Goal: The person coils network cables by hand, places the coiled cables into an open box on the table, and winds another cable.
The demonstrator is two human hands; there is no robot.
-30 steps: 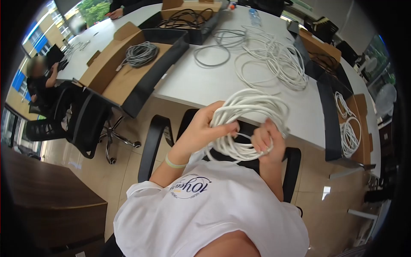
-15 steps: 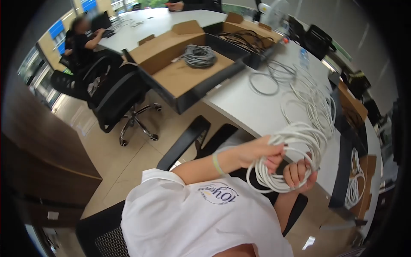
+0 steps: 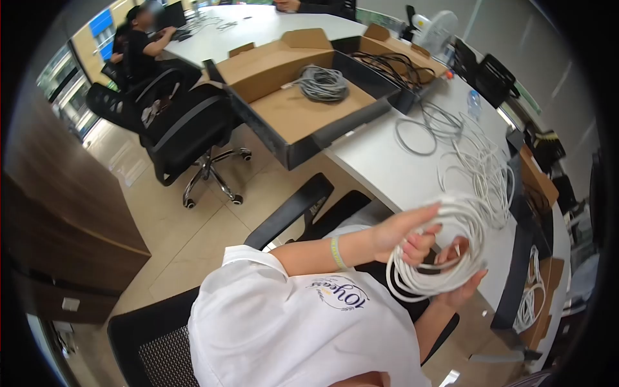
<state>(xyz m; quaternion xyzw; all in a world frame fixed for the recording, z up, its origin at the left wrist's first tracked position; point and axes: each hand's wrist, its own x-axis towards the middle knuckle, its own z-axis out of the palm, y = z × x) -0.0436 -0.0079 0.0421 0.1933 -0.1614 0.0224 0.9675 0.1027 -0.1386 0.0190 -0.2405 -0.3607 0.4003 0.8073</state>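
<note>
A coil of white cable (image 3: 476,232) is held up in front of my chest, over the near edge of the table. My left hand (image 3: 406,237) grips its left side, with the fingers curled round the strands and the thumb stretched along the top. Round the lower right of the loops is my right hand (image 3: 465,289); some of its fingers show through the middle of the coil, and strands cover part of it. Just beyond, loose white cable (image 3: 480,164) lies tangled on the white table (image 3: 371,164).
An open box (image 3: 274,119) holds a coil of grey cable (image 3: 322,84). Another box holds black cables (image 3: 393,68). Grey cable (image 3: 416,138) and a bottle (image 3: 474,103) stand on the table. At right, a box holds white cable (image 3: 530,303). A person (image 3: 142,45) sits far left.
The view has shifted, so the room appears further right. My right-hand fingers have moved from the front of the coil to inside its loop. My left thumb now stretches along the top.
</note>
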